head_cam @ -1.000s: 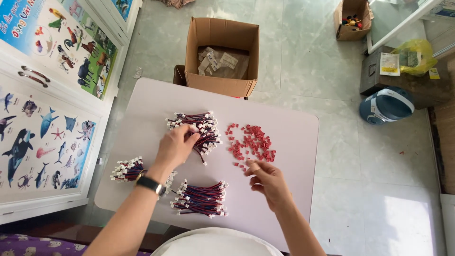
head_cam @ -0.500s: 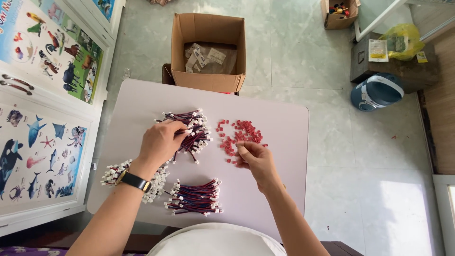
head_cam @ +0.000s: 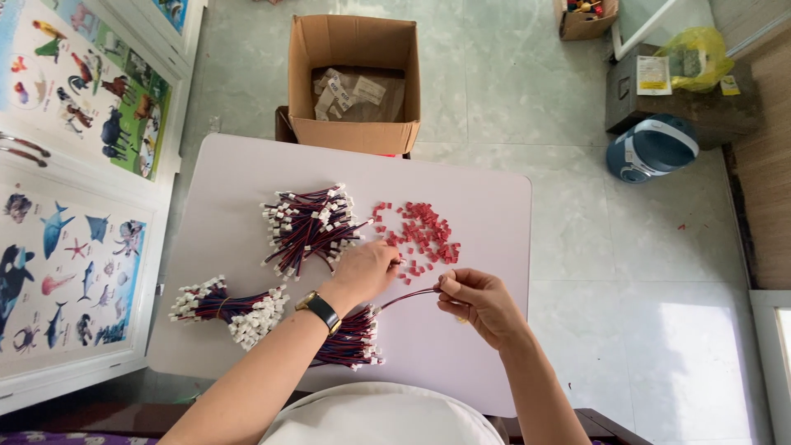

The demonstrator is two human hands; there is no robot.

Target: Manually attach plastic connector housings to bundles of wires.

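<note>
L hand [head_cam: 369, 268] fingers pinched on wire end, right by red plugs [head_cam: 420, 235] for easy reach | R hand [head_cam: 478, 301] fingers closed on same red-black wire [head_cam: 408, 294], taut over tabletop [head_cam: 494, 206] | wire bundles [head_cam: 309, 227] sorted left

Pale tiled floor [head_cam: 511, 99], white table [head_cam: 486, 206], animal posters [head_cam: 74, 206] left, sunlight patch right.
</note>
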